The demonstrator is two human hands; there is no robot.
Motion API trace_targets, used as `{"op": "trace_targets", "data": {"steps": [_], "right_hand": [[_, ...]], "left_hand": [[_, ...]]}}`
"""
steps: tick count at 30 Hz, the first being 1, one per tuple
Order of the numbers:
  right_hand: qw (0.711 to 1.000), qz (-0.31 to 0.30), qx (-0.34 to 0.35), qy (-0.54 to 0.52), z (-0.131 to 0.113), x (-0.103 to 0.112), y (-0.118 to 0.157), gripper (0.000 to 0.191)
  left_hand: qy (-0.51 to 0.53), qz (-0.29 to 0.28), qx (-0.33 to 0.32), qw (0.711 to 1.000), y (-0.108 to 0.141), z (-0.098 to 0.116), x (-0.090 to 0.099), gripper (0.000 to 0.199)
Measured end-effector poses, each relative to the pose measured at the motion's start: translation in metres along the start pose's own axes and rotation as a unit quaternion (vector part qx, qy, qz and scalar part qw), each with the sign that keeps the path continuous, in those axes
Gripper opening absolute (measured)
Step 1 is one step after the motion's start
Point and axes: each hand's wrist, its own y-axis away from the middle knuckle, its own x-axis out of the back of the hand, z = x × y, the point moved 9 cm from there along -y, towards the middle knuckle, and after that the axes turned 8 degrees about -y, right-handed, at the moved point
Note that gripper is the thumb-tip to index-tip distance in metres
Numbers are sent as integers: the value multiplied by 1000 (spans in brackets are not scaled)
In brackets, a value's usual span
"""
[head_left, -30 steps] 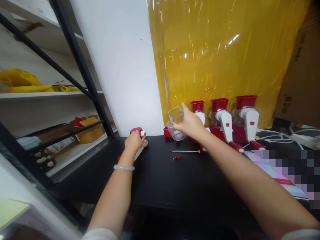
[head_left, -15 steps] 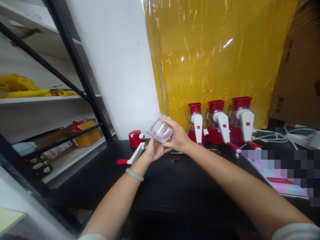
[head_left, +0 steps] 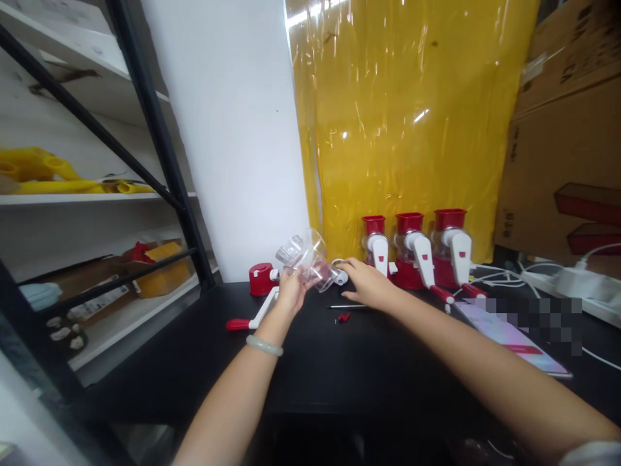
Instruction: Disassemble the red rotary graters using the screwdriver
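My left hand (head_left: 294, 289) holds a clear plastic housing (head_left: 306, 251) above the black table. Just right of it, my right hand (head_left: 361, 281) has its fingers bent at a small white round part (head_left: 341, 277); whether it grips that part is unclear. Behind my left hand stands a red base (head_left: 262, 279) with a white knob. A white crank with a red handle (head_left: 239, 325) lies in front of the base. A small red piece (head_left: 344, 317) and a thin dark rod (head_left: 347, 307) lie below my right hand.
Three red and white crank graters (head_left: 373, 246) stand at the back right, before a yellow plastic sheet (head_left: 407, 116). A tablet-like panel (head_left: 514, 336), white cables and a power strip (head_left: 572, 285) are at the right. Shelving (head_left: 160, 129) rises at the left.
My right hand has let go of the clear housing and moved right to the white part. My left hand keeps the housing, now turned differently. The view has shifted slightly.
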Motion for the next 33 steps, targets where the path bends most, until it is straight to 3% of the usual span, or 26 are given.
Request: {"op": "trace_targets", "data": {"steps": [3, 4, 6, 8, 11, 14, 19, 22, 24, 29, 33], "right_hand": [[999, 5, -52, 6, 21, 20, 21, 26], [997, 15, -77, 0, 29, 27, 29, 20], [990, 25, -139, -1, 48, 35, 45, 21], [985, 15, -165, 41, 57, 37, 57, 24], [987, 46, -106, 114, 49, 44, 60, 25], [985, 67, -103, 124, 46, 50, 61, 25], [961, -32, -251, 113, 81, 46, 69, 23], [948, -67, -294, 105, 101, 41, 76, 24], [938, -126, -310, 91, 112, 27, 83, 24], [933, -221, -263, 107, 121, -1, 93, 27], [911, -267, -285, 135, 132, -7, 100, 43]], "left_hand": [[-99, 79, -68, 990, -7, 12, 22, 40], [-161, 111, -97, 976, -7, 20, 30, 42], [-318, 150, -165, 921, -2, 40, 38, 46], [-427, 143, -233, 862, 7, 56, 34, 51], [-469, 92, -308, 822, 20, 64, 22, 50], [-457, 51, -345, 818, 26, 61, 12, 44], [-389, 51, -402, 827, 32, 61, 8, 44], [-358, 74, -462, 808, 42, 69, 7, 45], [-355, 83, -486, 794, 47, 73, 5, 42], [-385, 85, -463, 794, 41, 69, 5, 41], [-417, 42, -422, 804, 29, 60, 0, 39]]}}
